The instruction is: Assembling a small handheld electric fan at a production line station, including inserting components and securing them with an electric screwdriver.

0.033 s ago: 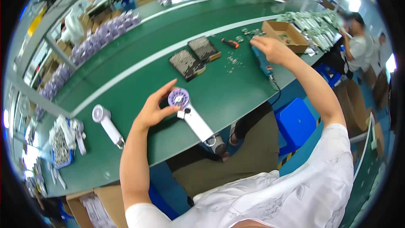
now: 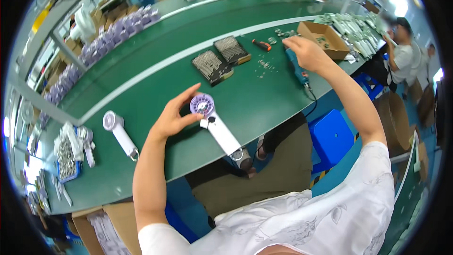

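Left hand (image 2: pixel 172 115) sits nearest, thumb and fingers cupped around the round purple grille head of the white handheld fan (image 2: pixel 214 127), which lies flat near the front edge of the green workbench (image 2: pixel 155 85), handle running toward five o'clock with a metal loop at its end. At nine o'clock from it, a second white handheld fan (image 2: pixel 120 134) lies untouched. Further out at one o'clock, two dark flat trays (image 2: pixel 221 59) sit side by side, each packed with tiny pale parts. Beyond them, at two o'clock, the right hand (image 2: pixel 306 53) is stretched out, fingers curled down over the top of a blue electric screwdriver (image 2: pixel 296 68); whether it truly grips it, I cannot tell. Just past that hand, an open brown cardboard box (image 2: pixel 325 35) holds a few small bits. Against the earlier frame, nothing has shifted: both hands and the fan sit exactly as before.
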A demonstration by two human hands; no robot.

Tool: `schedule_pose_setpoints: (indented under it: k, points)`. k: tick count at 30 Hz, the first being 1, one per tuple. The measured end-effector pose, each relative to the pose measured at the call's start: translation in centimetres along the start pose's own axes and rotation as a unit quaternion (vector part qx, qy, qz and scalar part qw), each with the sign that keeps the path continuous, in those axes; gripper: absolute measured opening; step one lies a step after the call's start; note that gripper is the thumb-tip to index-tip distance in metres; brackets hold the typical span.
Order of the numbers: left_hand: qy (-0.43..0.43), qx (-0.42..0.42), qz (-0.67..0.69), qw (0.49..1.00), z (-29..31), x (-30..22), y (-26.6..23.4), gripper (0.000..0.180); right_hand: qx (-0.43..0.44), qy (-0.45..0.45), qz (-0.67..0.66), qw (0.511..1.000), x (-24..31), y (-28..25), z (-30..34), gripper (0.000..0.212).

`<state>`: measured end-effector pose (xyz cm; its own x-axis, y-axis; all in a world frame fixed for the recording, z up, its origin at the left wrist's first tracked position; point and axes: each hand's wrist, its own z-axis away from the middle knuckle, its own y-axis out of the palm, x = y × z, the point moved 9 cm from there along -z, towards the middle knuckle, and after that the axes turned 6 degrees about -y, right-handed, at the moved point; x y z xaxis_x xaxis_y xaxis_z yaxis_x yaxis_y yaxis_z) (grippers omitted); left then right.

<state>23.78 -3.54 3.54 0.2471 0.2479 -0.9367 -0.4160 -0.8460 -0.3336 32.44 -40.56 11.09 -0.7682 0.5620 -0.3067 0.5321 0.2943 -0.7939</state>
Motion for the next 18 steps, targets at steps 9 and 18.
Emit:
schedule_pose_setpoints:
  k: [9,18]
  points:
    - [0.016,-0.027,-0.016,0.999,1.0,0.2,-0.6,0.083,0.167,0.171,-0.361,0.901,23.8,2.7,-7.9,0.070]
    - [0.027,-0.205,-0.045,0.977,2.2,1.3,-5.4,0.086,0.236,0.200,-0.466,0.829,22.4,6.6,-13.0,0.038]
